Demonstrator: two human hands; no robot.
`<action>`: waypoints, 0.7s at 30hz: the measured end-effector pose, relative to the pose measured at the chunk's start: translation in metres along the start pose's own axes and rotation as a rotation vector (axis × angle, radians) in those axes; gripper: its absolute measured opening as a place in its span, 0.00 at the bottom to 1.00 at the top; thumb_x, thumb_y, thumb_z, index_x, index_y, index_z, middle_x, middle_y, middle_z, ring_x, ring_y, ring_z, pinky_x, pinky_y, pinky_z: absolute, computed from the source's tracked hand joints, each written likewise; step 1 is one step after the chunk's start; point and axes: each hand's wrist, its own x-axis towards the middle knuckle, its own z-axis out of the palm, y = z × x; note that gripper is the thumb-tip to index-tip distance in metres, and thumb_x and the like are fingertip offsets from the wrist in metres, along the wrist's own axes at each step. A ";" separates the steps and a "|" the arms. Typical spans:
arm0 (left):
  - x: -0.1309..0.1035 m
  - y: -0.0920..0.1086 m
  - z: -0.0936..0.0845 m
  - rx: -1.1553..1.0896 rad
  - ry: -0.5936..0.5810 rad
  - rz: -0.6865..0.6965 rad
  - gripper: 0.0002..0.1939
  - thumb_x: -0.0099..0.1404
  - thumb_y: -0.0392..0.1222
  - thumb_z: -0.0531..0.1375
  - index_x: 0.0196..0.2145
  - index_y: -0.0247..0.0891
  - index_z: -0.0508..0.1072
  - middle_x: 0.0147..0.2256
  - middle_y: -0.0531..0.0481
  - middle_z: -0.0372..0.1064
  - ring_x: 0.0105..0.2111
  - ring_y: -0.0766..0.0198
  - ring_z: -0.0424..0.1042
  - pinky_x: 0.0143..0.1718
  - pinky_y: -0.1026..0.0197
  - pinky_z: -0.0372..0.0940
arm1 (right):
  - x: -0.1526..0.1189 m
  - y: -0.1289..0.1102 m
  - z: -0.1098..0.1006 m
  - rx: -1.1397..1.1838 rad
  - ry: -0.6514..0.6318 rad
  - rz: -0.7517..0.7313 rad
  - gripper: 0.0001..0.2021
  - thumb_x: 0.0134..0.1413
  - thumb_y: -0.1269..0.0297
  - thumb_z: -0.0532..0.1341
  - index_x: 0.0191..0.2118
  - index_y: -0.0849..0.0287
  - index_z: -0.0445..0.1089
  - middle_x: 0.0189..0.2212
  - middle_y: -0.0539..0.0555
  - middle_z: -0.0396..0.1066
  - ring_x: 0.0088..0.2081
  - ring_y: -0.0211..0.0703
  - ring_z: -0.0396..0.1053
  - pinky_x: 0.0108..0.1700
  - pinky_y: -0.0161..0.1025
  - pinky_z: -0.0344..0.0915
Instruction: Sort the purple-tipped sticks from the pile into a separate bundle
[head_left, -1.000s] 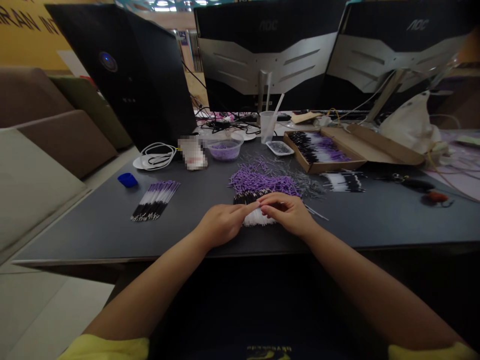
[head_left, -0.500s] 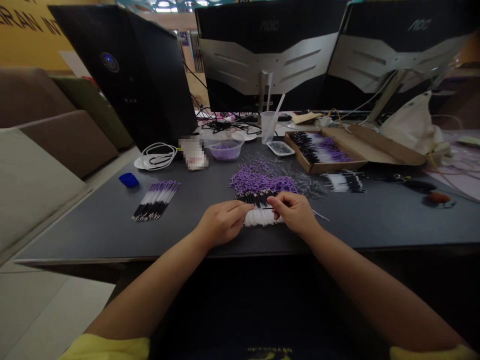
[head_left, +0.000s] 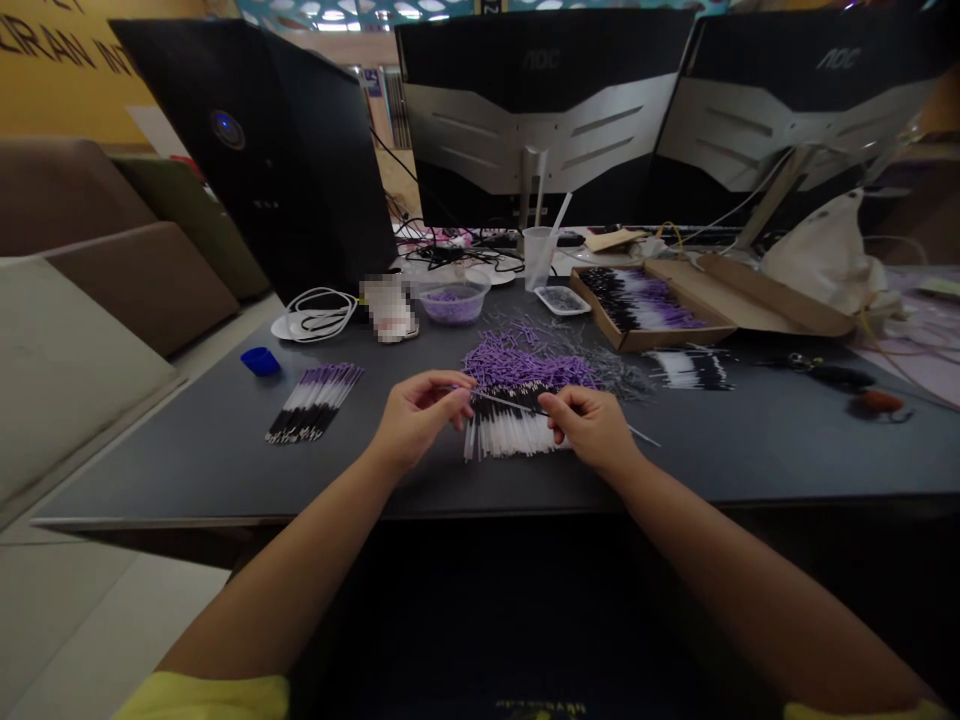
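Observation:
Between my two hands stretches a thin stick [head_left: 506, 403], whitish along its length and dark at its right end. My right hand [head_left: 589, 425] is closed in a pinch on that dark end. My left hand [head_left: 420, 415] pinches around the left end with thumb and forefinger, where a bit of purple shows; the tip is mostly hidden. Under the stick lies a row of black-and-white sticks [head_left: 514, 435]. Just behind them spreads a pile of small purple tubes [head_left: 517, 358], with grey thin pieces [head_left: 626, 378] to its right.
On the left, a bundle of purple, white and black sticks [head_left: 315, 402] lies near a blue cup-like piece [head_left: 259, 361]. A clear bowl [head_left: 453, 300], a small tray [head_left: 562, 299] and an open cardboard box [head_left: 628, 340] of sticks stand behind. White-and-black sticks [head_left: 690, 368] lie right.
My left hand has moved left and slightly up, away from my right hand, and more of the stick shows between them. My right hand has stayed nearly in place.

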 end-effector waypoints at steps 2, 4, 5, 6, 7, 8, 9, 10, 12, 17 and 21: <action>0.001 -0.003 -0.001 -0.133 -0.021 -0.092 0.07 0.65 0.42 0.57 0.36 0.35 0.67 0.41 0.43 0.75 0.31 0.63 0.77 0.27 0.62 0.73 | -0.001 -0.001 0.001 -0.013 -0.048 -0.006 0.20 0.54 0.50 0.61 0.19 0.58 0.64 0.13 0.48 0.64 0.17 0.35 0.61 0.23 0.34 0.58; 0.001 -0.007 0.000 -0.175 -0.021 -0.121 0.07 0.66 0.42 0.57 0.39 0.37 0.64 0.38 0.46 0.76 0.32 0.60 0.78 0.30 0.59 0.75 | -0.002 -0.004 0.003 -0.037 -0.098 -0.024 0.20 0.55 0.50 0.60 0.19 0.58 0.64 0.13 0.48 0.65 0.18 0.35 0.62 0.24 0.34 0.58; 0.001 -0.010 0.000 -0.177 -0.007 -0.119 0.07 0.66 0.42 0.57 0.40 0.38 0.63 0.37 0.48 0.77 0.32 0.60 0.78 0.31 0.58 0.75 | -0.003 -0.005 0.003 -0.052 -0.120 -0.032 0.20 0.55 0.50 0.60 0.19 0.58 0.64 0.14 0.48 0.65 0.18 0.35 0.61 0.25 0.34 0.58; 0.001 -0.012 0.000 -0.171 0.015 -0.113 0.08 0.66 0.42 0.57 0.41 0.39 0.62 0.36 0.49 0.77 0.31 0.61 0.78 0.32 0.57 0.75 | -0.003 -0.006 0.004 -0.069 -0.144 -0.041 0.20 0.55 0.51 0.60 0.19 0.58 0.64 0.14 0.48 0.65 0.19 0.35 0.62 0.25 0.34 0.58; 0.002 -0.015 -0.001 -0.167 0.039 -0.104 0.09 0.66 0.42 0.57 0.42 0.40 0.62 0.35 0.51 0.77 0.31 0.61 0.78 0.32 0.57 0.75 | -0.004 -0.007 0.004 -0.085 -0.169 -0.053 0.20 0.56 0.51 0.59 0.19 0.58 0.64 0.14 0.48 0.65 0.19 0.35 0.62 0.26 0.34 0.58; 0.003 -0.017 -0.003 -0.154 0.072 -0.092 0.09 0.66 0.43 0.58 0.42 0.40 0.62 0.35 0.51 0.77 0.30 0.62 0.77 0.33 0.56 0.76 | -0.004 -0.007 0.003 -0.097 -0.190 -0.068 0.20 0.56 0.52 0.59 0.19 0.58 0.64 0.14 0.48 0.65 0.20 0.36 0.62 0.26 0.34 0.59; 0.005 -0.019 -0.006 -0.132 0.110 -0.076 0.09 0.66 0.44 0.58 0.41 0.40 0.63 0.34 0.52 0.76 0.30 0.63 0.77 0.33 0.56 0.75 | -0.004 -0.008 0.003 -0.107 -0.206 -0.083 0.20 0.57 0.52 0.58 0.19 0.58 0.64 0.15 0.48 0.65 0.20 0.36 0.62 0.27 0.34 0.59; 0.008 -0.020 -0.010 -0.101 0.151 -0.059 0.10 0.66 0.46 0.58 0.41 0.40 0.64 0.33 0.52 0.76 0.30 0.63 0.76 0.34 0.56 0.75 | -0.005 -0.008 0.003 -0.114 -0.216 -0.098 0.20 0.58 0.53 0.57 0.19 0.58 0.64 0.15 0.48 0.65 0.20 0.36 0.62 0.27 0.34 0.59; 0.016 -0.020 -0.024 -0.015 0.226 -0.026 0.13 0.66 0.49 0.59 0.43 0.38 0.66 0.31 0.52 0.75 0.29 0.64 0.75 0.33 0.55 0.75 | -0.005 -0.009 0.002 -0.120 -0.212 -0.109 0.20 0.59 0.54 0.56 0.19 0.58 0.64 0.15 0.48 0.64 0.20 0.36 0.63 0.28 0.34 0.59; 0.049 -0.012 -0.086 0.311 0.304 -0.035 0.20 0.62 0.52 0.61 0.45 0.33 0.71 0.28 0.55 0.72 0.24 0.72 0.70 0.29 0.61 0.72 | -0.004 -0.010 0.002 -0.122 -0.192 -0.088 0.20 0.60 0.55 0.54 0.19 0.58 0.64 0.14 0.48 0.63 0.20 0.36 0.61 0.26 0.34 0.58; 0.064 -0.016 -0.143 0.607 0.360 -0.126 0.16 0.58 0.48 0.64 0.39 0.34 0.76 0.20 0.62 0.67 0.19 0.79 0.59 0.32 0.64 0.68 | -0.004 -0.010 0.002 -0.116 -0.198 -0.106 0.20 0.60 0.56 0.54 0.19 0.58 0.64 0.15 0.48 0.63 0.21 0.36 0.62 0.27 0.35 0.58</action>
